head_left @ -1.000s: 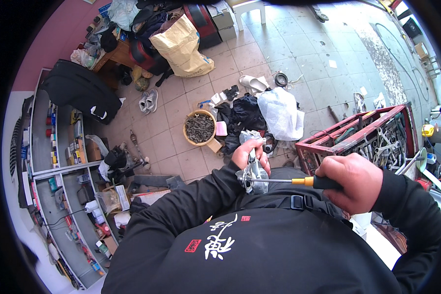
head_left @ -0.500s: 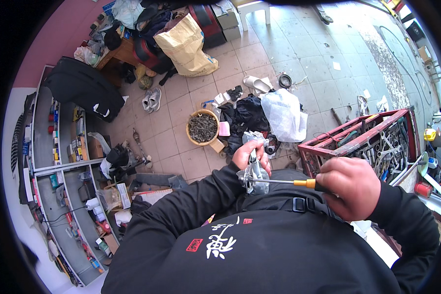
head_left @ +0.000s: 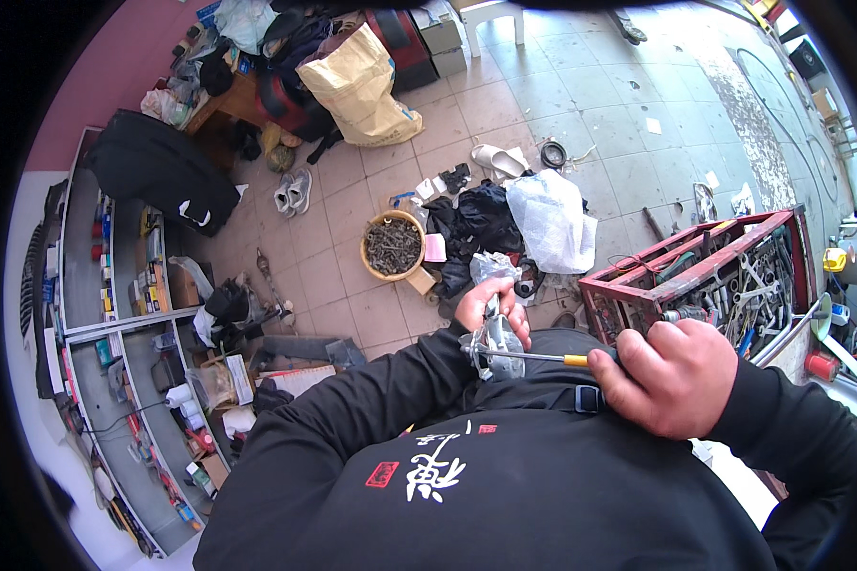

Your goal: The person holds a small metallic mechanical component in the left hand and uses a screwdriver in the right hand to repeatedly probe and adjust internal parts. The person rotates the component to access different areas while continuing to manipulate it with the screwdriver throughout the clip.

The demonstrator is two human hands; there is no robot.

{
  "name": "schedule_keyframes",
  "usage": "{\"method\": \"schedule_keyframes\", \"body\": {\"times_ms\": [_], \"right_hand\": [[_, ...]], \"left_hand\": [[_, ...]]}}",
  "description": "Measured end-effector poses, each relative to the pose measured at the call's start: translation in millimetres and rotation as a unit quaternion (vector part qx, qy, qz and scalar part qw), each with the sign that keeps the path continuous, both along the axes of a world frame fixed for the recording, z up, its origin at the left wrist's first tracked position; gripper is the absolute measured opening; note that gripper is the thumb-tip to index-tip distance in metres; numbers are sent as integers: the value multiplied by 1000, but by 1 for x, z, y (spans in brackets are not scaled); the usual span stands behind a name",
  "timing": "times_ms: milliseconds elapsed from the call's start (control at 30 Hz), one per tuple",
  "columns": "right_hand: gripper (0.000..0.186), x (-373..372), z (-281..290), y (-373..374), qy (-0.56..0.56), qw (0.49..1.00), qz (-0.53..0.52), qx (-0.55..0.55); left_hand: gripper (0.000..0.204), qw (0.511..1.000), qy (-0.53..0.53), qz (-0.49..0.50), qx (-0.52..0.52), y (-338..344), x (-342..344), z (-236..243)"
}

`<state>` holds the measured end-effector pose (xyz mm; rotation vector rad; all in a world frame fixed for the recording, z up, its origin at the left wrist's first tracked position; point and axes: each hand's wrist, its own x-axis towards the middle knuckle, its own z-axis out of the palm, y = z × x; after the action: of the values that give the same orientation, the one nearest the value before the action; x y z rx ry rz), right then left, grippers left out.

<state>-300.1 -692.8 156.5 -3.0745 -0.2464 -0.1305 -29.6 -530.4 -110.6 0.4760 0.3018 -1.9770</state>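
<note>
A silvery metal part [head_left: 495, 357], irregular in shape, is gripped at its upper end by my left hand [head_left: 486, 309], whose fingers are curled round it in front of my waist. My right hand [head_left: 667, 381] is closed on a screwdriver [head_left: 576, 361] with a yellow-and-dark handle, mostly covered by my fingers. Its long shaft reaches left to the lower portion of the metal part; exactly where the tip sits is too small to tell. Crumpled plastic [head_left: 493, 266] shows just beyond my left hand.
A red tool cart [head_left: 622, 281] full of wrenches stands at my right. Ahead are a yellow basin [head_left: 367, 246] of small metal pieces, black bags [head_left: 467, 228], a white sack [head_left: 552, 224] and shoes [head_left: 290, 195]. Grey shelving [head_left: 105, 381] runs along the left, a paper sack [head_left: 352, 90] lies farther back.
My right hand has moved slightly down and farther forward over the screwdriver's handle, hiding more of it. My left hand and the metal part have shifted only a little.
</note>
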Motion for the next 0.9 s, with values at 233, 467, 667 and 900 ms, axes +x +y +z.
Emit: {"method": "schedule_keyframes", "body": {"times_ms": [233,467,667,900], "right_hand": [[47,-12,-8,-13,11,869,-159,468],[35,-9,-8,-31,280,549,-318,721],[28,-5,-12,-20,4,997,1,76],[43,-5,-7,-30,158,848,-164,478]], "left_hand": [[58,998,-38,20,-41,-10,4,4],[54,993,-115,-8,-12,-14,1,10],[53,998,-56,-9,11,-9,-2,14],[54,994,-110,-22,4,-15,0,12]]}}
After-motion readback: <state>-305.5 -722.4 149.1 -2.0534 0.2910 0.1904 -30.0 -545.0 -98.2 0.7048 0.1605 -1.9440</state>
